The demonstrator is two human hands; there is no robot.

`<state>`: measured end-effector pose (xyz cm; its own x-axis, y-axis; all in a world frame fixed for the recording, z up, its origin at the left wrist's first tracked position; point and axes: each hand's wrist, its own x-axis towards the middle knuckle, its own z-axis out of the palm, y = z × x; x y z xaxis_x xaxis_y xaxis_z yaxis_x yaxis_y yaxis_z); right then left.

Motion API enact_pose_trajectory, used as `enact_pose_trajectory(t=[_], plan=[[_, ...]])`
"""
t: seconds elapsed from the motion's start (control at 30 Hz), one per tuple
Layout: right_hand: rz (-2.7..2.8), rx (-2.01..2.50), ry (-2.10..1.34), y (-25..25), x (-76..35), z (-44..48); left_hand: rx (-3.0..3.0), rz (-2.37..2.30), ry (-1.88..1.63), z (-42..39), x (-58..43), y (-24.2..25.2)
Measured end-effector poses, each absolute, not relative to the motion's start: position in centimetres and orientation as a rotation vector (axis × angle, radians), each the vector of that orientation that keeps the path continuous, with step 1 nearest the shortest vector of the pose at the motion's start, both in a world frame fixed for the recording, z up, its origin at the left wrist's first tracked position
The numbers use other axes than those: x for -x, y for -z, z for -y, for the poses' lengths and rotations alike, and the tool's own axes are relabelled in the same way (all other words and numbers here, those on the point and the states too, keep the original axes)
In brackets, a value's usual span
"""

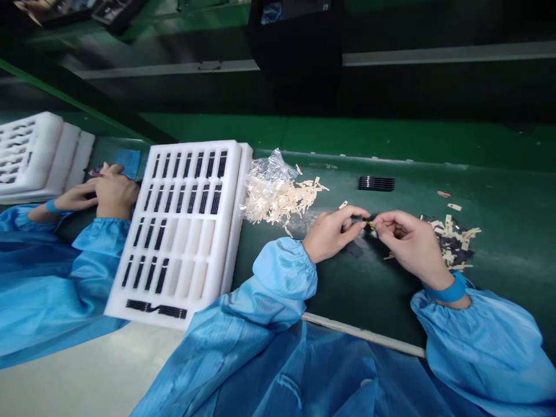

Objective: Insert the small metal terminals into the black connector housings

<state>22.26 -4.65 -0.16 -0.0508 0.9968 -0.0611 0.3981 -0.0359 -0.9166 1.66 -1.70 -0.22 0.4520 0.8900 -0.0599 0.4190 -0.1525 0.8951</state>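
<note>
Over the green bench, my left hand (pixel 334 231) and my right hand (pixel 410 240) meet fingertip to fingertip. Between them is a small black-and-gold piece (pixel 369 224), pinched from both sides; it is too small to name exactly. A row of thin black strips (pixel 376 183) lies behind my hands. Left of my left hand spreads a heap of small cream-coloured tabs (pixel 286 200), partly under a clear plastic bag (pixel 275 168). Beside my right wrist is a loose pile of cream tabs and dark scraps (pixel 454 240).
A white foam tray (pixel 208 231) with black parts in many slots stands on another at my left. Beyond it, a co-worker's hands (pixel 115 191) work near more stacked foam trays (pixel 56 156). A dark shelf and black box (pixel 299 52) stand at the back.
</note>
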Motion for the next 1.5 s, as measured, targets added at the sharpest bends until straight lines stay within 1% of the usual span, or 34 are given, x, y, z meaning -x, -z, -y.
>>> enact_pose_trajectory(t=[0.1,0.23,0.3,0.47,0.9,1.0,1.1,1.17,1.23,1.33,1.5], plan=[[1.644,1.473,-0.974,0.0,-22.2,4.7,-1.723,-1.151,-0.646,1.8,-1.8,0.5],[1.781,1.466,-0.576,-0.2,-22.0,4.8,-1.728,-1.196,-0.678,1.8,-1.7,0.6],[1.804,1.483,-0.51,-0.3,-21.9,4.9,-1.761,-1.225,-0.702,1.9,-1.8,0.6],[1.818,1.466,-0.683,-0.2,-21.7,5.1,-1.842,-1.224,-0.703,2.3,-2.1,0.6],[1.769,1.458,-0.73,0.1,-21.7,5.1,-1.863,-1.162,-0.69,2.6,-2.3,0.8],[1.564,1.54,-0.738,0.6,-21.9,4.9,-1.646,-1.153,-0.751,2.1,-2.1,0.7],[1.288,1.633,-0.703,1.1,-22.1,4.5,-1.21,-1.239,-0.95,1.0,-1.7,0.4],[1.302,1.643,-0.698,1.3,-21.9,4.5,-0.965,-1.297,-1.096,0.4,-1.4,0.1],[1.482,1.612,-0.7,1.3,-21.5,4.6,-0.852,-1.294,-1.181,0.0,-1.4,-0.3],[1.712,1.575,-0.665,1.1,-20.7,4.9,-0.878,-1.23,-1.134,0.2,-1.6,-0.6],[1.651,1.573,-0.717,0.4,-21.1,4.8,-1.004,-1.109,-0.955,1.5,-2.3,-0.1]])
